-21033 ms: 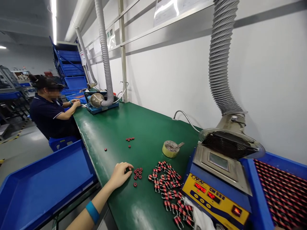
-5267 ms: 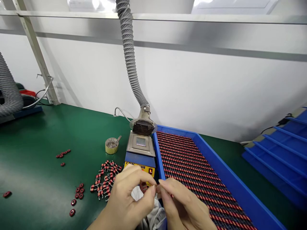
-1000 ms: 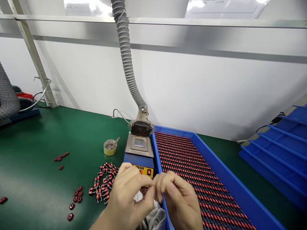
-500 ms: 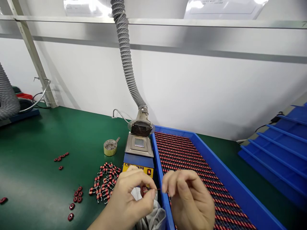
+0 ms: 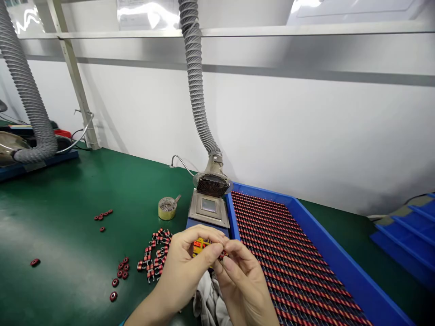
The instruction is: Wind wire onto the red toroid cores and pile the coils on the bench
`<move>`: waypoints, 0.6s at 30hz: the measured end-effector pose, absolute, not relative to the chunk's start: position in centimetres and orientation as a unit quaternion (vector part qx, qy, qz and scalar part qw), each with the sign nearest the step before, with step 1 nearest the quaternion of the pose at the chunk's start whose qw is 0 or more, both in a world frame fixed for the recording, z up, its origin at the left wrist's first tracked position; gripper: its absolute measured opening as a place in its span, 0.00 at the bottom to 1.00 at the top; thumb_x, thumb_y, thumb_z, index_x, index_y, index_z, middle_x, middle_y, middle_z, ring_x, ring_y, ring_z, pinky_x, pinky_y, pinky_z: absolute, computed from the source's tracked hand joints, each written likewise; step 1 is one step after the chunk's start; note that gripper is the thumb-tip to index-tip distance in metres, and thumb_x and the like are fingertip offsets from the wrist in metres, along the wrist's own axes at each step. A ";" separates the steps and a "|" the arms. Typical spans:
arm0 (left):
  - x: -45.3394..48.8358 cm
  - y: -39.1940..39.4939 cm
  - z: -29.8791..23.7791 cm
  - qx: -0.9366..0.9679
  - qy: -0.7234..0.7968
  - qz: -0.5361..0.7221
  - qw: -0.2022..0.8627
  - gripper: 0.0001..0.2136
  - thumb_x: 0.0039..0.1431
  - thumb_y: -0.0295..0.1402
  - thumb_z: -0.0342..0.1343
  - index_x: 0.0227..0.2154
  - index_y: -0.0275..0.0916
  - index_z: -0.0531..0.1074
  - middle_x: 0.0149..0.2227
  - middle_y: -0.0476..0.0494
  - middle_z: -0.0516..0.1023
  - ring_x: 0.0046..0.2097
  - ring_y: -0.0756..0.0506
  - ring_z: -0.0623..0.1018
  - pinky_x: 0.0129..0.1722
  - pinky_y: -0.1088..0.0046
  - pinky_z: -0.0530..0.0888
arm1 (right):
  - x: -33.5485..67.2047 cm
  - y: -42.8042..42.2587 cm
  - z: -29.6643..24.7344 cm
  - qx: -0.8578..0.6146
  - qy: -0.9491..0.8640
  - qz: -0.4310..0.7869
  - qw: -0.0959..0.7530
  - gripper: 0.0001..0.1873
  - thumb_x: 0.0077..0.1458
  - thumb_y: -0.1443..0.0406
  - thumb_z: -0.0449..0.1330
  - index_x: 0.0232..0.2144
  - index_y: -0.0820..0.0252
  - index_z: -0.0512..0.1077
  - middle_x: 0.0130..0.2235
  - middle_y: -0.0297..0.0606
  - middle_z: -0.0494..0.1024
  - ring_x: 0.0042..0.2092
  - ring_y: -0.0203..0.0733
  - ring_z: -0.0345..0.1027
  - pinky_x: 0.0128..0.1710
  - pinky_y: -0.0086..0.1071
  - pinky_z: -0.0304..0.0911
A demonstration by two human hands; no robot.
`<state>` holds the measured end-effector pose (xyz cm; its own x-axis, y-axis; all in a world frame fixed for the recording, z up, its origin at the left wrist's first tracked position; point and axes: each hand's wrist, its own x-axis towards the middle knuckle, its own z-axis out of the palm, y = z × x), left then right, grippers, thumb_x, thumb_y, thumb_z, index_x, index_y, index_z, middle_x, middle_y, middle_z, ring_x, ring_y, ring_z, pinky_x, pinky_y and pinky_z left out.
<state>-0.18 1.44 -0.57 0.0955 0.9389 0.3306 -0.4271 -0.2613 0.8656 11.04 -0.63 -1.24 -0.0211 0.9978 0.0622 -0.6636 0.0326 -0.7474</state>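
holding what seems a red coil (image 5: 222, 256) between left hand (image 5: 188, 271) and right hand (image 5: 242, 285)

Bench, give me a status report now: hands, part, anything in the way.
Left hand and right hand pinching a small red coil. White cloth below hands. Blue tray of red coils beside right hand.
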 end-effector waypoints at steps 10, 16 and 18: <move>-2.1 1.5 0.1 0.588 0.311 0.590 0.458 0.06 0.60 0.30 0.60 0.28 0.39 0.76 0.34 0.45 0.80 0.42 0.45 0.78 0.41 0.71 0.73 | 10.7 -0.7 -1.3 -0.275 -0.301 0.668 0.622 0.10 0.43 0.64 0.77 0.29 0.58 0.82 0.32 0.33 0.80 0.32 0.34 0.74 0.38 0.24 0.72; -2.6 1.8 -0.2 0.554 0.288 0.666 0.409 0.06 0.62 0.29 0.58 0.29 0.40 0.75 0.32 0.48 0.78 0.41 0.47 0.77 0.44 0.73 0.73 | 11.7 0.1 -2.3 -0.222 -0.292 0.704 0.608 0.07 0.46 0.66 0.75 0.30 0.58 0.83 0.34 0.34 0.82 0.35 0.36 0.77 0.42 0.26 0.73; -2.9 1.8 0.0 0.595 0.278 0.646 0.388 0.04 0.57 0.25 0.62 0.32 0.41 0.78 0.35 0.46 0.80 0.43 0.45 0.78 0.46 0.71 0.73 | 12.1 0.3 -2.6 -0.209 -0.279 0.718 0.603 0.08 0.46 0.66 0.75 0.31 0.56 0.83 0.36 0.35 0.83 0.36 0.36 0.78 0.42 0.26 0.74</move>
